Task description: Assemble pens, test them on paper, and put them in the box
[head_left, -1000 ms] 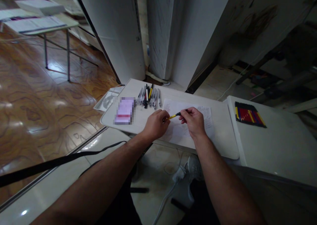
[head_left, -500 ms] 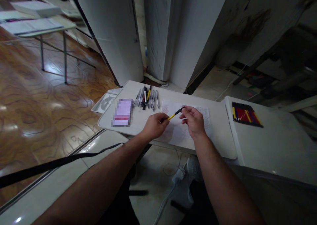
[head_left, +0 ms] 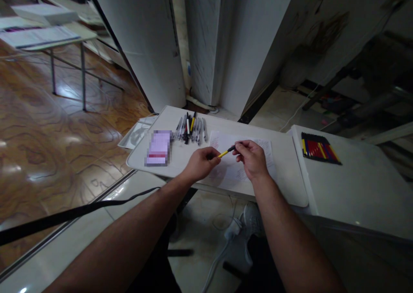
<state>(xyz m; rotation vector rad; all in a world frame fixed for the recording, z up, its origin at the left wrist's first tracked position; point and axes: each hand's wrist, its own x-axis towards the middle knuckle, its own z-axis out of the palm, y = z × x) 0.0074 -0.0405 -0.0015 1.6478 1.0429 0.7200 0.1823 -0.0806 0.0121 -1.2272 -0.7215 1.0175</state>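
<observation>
A yellow-and-black pen (head_left: 225, 152) is held between my two hands, above the paper. My left hand (head_left: 202, 161) is closed around its yellow end. At the black end, my right hand (head_left: 250, 155) pinches it between thumb and forefinger, the other fingers curled loosely. Below lies a white sheet of paper (head_left: 264, 159) with scribbled lines, partly covered by both hands. Farther back on the white table (head_left: 287, 172) rests a loose bunch of pens (head_left: 190, 127), several clear, one yellow and one white.
A pixelated purple-and-white item (head_left: 158, 147) lies at the table's left end. On the adjoining white surface (head_left: 361, 194) at right sits a row of coloured pens (head_left: 321, 148). White wall panels (head_left: 203, 43) stand behind. A power strip (head_left: 232, 228) and cable lie on the floor.
My right hand's fingers have closed in on the pen's black end, which shows less of its tip. My left hand keeps its hold; the view has shifted slightly.
</observation>
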